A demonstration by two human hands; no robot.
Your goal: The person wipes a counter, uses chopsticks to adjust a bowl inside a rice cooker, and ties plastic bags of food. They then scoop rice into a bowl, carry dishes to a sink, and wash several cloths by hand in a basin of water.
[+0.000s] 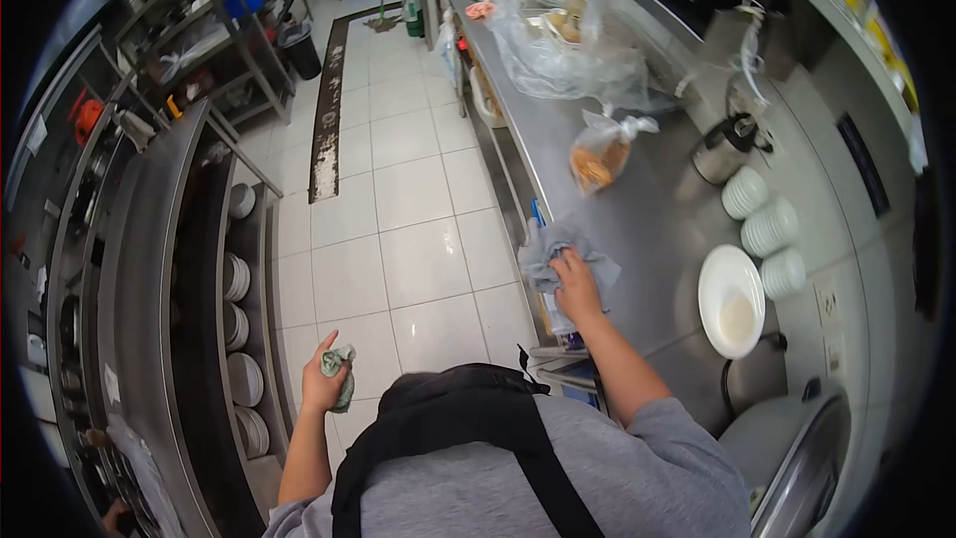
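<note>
My left hand [321, 379] is closed around a crumpled green cloth [341, 379], held low over the tiled floor on the left. On the right, my right hand [575, 284] rests on a bunched grey-blue cloth [565, 257] at the front edge of the steel counter [657, 239], its fingers pressed into the fabric. Farther along the counter lies a knotted clear bag [600, 151] with orange food inside. Beyond it sits a large plastic bag [558, 25] with light-coloured items in it.
A white oval dish [732, 301], stacked white bowls [770, 229] and a metal jug [724, 147] stand along the wall at right. Left are steel shelves [194, 189] with stacked plates [244, 379]. A black bin [300, 50] and a mop [382, 20] are farther back.
</note>
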